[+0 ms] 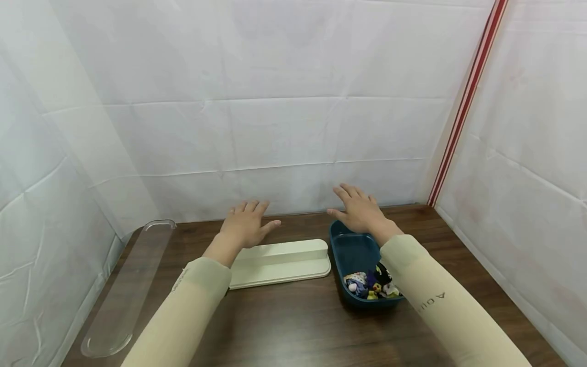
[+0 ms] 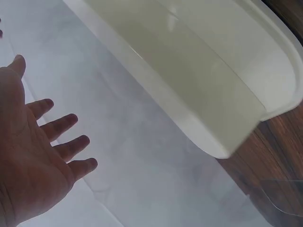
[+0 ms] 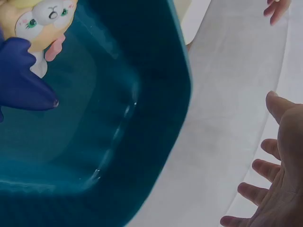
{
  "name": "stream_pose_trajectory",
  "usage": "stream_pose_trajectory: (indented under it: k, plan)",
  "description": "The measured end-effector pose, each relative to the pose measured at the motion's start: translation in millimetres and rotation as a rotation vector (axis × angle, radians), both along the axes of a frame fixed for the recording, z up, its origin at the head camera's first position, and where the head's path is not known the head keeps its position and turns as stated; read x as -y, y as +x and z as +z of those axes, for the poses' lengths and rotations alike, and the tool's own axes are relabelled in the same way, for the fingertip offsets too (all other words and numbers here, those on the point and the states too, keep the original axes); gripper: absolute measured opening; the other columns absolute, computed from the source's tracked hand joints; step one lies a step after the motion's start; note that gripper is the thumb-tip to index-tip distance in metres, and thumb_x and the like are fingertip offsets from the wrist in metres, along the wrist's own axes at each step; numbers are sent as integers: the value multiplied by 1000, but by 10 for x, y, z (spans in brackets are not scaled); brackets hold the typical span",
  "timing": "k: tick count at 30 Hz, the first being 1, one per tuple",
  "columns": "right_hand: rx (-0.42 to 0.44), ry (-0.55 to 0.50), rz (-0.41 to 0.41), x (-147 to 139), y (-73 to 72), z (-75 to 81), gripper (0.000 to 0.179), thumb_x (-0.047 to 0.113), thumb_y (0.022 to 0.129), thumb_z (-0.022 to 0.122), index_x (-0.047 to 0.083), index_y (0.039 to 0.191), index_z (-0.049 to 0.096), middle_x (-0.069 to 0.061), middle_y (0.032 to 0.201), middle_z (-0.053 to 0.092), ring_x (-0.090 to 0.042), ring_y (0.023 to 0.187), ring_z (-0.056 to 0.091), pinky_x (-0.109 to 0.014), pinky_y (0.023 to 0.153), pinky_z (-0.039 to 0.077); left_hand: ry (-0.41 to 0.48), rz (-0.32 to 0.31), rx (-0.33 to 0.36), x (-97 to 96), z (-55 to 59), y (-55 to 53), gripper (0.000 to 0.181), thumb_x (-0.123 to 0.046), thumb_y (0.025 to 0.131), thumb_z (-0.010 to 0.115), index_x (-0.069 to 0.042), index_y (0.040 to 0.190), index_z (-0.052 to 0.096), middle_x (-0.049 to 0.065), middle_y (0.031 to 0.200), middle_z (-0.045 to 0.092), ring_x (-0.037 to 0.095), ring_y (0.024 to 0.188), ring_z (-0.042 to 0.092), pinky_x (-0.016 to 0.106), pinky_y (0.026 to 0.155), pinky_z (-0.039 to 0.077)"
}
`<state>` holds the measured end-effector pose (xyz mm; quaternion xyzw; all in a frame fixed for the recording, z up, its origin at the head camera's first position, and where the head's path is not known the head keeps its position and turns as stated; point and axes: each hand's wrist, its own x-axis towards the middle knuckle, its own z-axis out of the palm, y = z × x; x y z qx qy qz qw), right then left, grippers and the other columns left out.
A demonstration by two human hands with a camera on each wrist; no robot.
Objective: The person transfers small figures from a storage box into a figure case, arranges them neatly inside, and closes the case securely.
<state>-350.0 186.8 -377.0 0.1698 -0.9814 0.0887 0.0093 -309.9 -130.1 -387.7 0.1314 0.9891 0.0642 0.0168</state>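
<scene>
Both hands are raised with fingers spread, and neither holds anything. In the head view my left hand [image 1: 243, 224] hovers over the left end of a cream stepped stand [image 1: 284, 262], palm down. The left wrist view shows that stand [image 2: 189, 61] up close, apart from the fingers [image 2: 71, 146]. My right hand [image 1: 362, 211] is over the far part of a dark teal tub [image 1: 355, 252]. Several small figurines [image 1: 369, 283] lie at the tub's near end, partly hidden by the right sleeve. One figurine [image 3: 23, 85] has green eyes and a purple part in the right wrist view.
A long clear plastic cover [image 1: 130, 290] with rounded ends lies along the left side of the brown wooden table [image 1: 284, 326]. White sheeting [image 1: 284, 127] hangs behind the table and at both sides. A red stripe [image 1: 468, 102] runs down the back right corner.
</scene>
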Motion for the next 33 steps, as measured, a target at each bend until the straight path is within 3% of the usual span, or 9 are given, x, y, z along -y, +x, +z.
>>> stream_pose_trajectory:
  k: [12, 23, 33]
  plan:
    - [-27, 13, 50, -61, 205, 51, 78, 57, 105, 51, 23, 167, 20, -11, 173, 19, -42, 157, 23, -73, 121, 21, 26, -98, -52, -332, 46, 136, 80, -68, 103, 39, -20, 165, 27, 12, 169, 33, 41, 156, 29, 65, 125, 25]
    - [-54, 3, 73, -200, 402, -16, 78, 57, 103, 54, 20, 166, 25, -12, 172, 23, -43, 155, 27, -73, 121, 23, 7, -190, -61, -585, 41, 312, 77, -68, 103, 42, -21, 163, 33, 8, 166, 38, 37, 154, 35, 60, 124, 31]
    - [-52, -18, 110, -291, 625, -95, 76, 58, 101, 58, 20, 163, 34, -13, 169, 31, -44, 151, 37, -74, 118, 27, 21, -314, -73, -838, 13, 505, 73, -66, 101, 49, -20, 157, 45, 4, 164, 41, 29, 153, 38, 55, 126, 31]
